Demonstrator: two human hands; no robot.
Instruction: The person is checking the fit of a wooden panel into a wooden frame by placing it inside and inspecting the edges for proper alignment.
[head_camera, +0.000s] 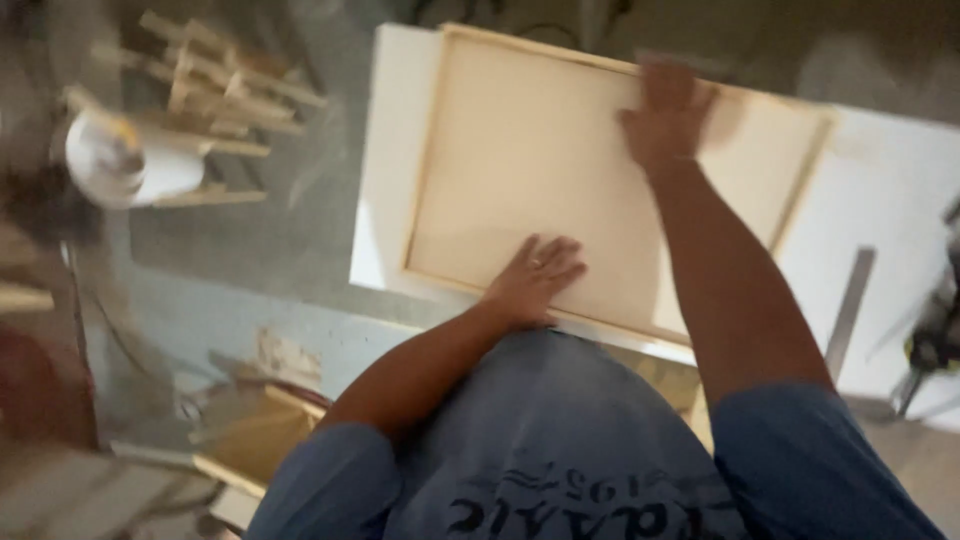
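Both hands lie flat and open on the pale square stretched canvas in its wooden frame, face down on the white tabletop: left hand near edge, right hand far edge. Even pressure should keep it steady.

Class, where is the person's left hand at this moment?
In the head view, the left hand lies flat on the framed canvas at its near edge, low centre.

Your white, flat work table carries a large wooden-framed, cream canvas lying flat, with a grey metal ruler beside it.
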